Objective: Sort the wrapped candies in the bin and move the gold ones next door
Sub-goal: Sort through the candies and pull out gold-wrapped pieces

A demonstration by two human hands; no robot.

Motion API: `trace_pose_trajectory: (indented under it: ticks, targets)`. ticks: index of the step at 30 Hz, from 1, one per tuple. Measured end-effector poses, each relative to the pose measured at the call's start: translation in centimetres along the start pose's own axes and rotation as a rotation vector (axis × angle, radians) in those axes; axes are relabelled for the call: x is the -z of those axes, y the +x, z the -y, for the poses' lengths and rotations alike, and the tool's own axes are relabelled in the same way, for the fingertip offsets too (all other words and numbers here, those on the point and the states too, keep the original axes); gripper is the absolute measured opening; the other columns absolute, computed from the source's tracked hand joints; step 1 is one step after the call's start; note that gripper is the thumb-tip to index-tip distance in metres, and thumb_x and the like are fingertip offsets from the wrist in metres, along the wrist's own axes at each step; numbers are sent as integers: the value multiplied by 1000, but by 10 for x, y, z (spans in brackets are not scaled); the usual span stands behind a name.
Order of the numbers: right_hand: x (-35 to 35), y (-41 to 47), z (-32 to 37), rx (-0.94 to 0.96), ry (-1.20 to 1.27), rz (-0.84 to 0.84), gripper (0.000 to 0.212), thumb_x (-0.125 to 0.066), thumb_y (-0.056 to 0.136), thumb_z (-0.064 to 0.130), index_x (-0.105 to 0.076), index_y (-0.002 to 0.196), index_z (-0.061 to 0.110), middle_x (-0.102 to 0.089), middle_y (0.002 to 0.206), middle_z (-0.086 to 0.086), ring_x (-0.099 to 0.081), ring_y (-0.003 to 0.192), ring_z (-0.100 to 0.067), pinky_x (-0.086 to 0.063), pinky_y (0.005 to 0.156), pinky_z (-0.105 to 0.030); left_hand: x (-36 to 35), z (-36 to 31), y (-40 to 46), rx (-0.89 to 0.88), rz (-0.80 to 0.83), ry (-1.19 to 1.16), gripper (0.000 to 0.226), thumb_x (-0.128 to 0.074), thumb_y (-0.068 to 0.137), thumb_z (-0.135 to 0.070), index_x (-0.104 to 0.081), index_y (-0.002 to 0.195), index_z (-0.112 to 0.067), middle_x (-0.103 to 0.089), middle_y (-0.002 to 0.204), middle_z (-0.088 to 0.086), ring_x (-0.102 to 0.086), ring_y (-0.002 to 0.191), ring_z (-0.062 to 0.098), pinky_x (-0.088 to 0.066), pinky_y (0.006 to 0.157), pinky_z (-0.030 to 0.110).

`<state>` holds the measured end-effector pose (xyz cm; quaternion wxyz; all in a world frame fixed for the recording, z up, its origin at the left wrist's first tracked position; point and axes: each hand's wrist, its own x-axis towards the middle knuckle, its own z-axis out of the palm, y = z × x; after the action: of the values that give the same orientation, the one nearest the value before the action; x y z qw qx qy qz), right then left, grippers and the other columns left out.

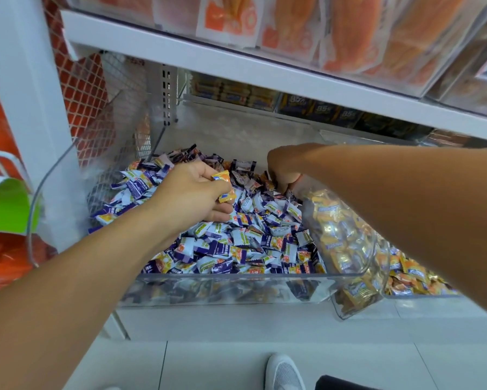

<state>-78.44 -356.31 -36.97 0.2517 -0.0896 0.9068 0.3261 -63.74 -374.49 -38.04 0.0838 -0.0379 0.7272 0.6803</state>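
A clear plastic bin (208,280) on the low shelf is heaped with purple and white wrapped candies (253,237). My left hand (191,192) hovers over the pile and grips gold wrapped candies (224,185) between thumb and fingers. My right hand (284,170) reaches down into the far right corner of the pile, its fingertips buried among the wrappers, so what they hold is hidden. To the right, the neighbouring clear bin (377,257) holds gold candies (340,229).
A white shelf (236,60) with orange packets hangs low over the bins. A white upright post (25,80) and a wire mesh panel (96,102) stand at left. Dark boxed goods line the back. My white shoe (284,372) is on the tiled floor below.
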Motion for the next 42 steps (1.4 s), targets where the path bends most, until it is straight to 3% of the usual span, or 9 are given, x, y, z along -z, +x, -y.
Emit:
trace_pose_trajectory:
  ticks: [7, 11, 20, 24, 26, 29, 32, 35, 42]
  targets:
    - [4, -54, -21, 137, 299, -86, 40, -68, 92, 39, -67, 64, 11, -62, 58, -1, -55, 53, -16, -46, 61, -22, 0, -1, -4, -4, 14, -6, 14, -65, 95, -9, -61, 106, -2, -70, 99, 18, -74, 70, 20, -61, 60, 27]
    - [-5, -113, -29, 231, 468, -270, 39, -69, 88, 47, -65, 71, 12, -67, 60, 3, -61, 50, -12, -45, 60, -25, 0, -3, -8, 1, 22, -36, 17, -68, 92, -8, -63, 106, 1, -71, 92, 18, -74, 71, 19, -61, 62, 25]
    - [-48, -167, -28, 344, 1107, -531, 19, -77, 87, 17, -64, 85, 3, -68, 57, -8, -60, 43, -14, -47, 47, -23, -24, -15, -19, 84, 166, -150, 15, -65, 94, -7, -66, 108, -5, -75, 99, 15, -65, 63, 12, -55, 55, 20]
    - [-49, -161, -20, 289, 878, -644, 8, -71, 88, 8, -71, 80, 9, -67, 55, -1, -65, 47, -11, -52, 51, -18, -25, -11, -13, 112, 59, -141, 18, -63, 95, -7, -64, 113, -4, -73, 101, 18, -62, 58, 12, -55, 53, 21]
    - [-50, -151, -15, 227, 685, -685, 9, -66, 88, 6, -73, 82, 7, -70, 69, -8, -68, 63, -21, -58, 68, -31, -23, -7, -7, 115, -11, -94, 19, -62, 95, -7, -62, 114, -5, -69, 109, 21, -63, 58, 13, -55, 53, 22]
    - [-50, -136, -9, 146, 547, -569, 9, -61, 87, 5, -70, 87, 7, -68, 88, -13, -65, 81, -34, -58, 76, -47, -19, -2, -3, 74, -69, 7, 18, -64, 94, -8, -61, 112, -11, -70, 104, 19, -65, 60, 16, -55, 54, 25]
    - [-47, -129, 2, 135, 446, -423, 26, -59, 94, 10, -48, 71, 16, -57, 86, -10, -58, 81, -32, -53, 73, -44, -22, 2, -4, 8, -18, 113, 26, -70, 91, -8, -55, 112, -11, -75, 90, 14, -67, 65, 20, -56, 59, 32]
    - [-43, -122, 16, 182, 443, -311, 15, -63, 96, 28, -64, 95, 13, -65, 100, -11, -62, 89, -30, -53, 78, -39, -26, 2, -7, -21, 12, 177, 21, -72, 89, -10, -59, 105, -8, -75, 86, 13, -70, 67, 19, -59, 61, 28]
    - [-45, -124, 50, 135, 487, -430, 17, -64, 92, 13, -48, 87, 13, -40, 72, -1, -47, 62, -22, -42, 60, -33, -24, 2, -7, 29, -16, 64, 22, -75, 86, -6, -65, 105, -4, -75, 89, 14, -75, 74, 19, -62, 73, 28]
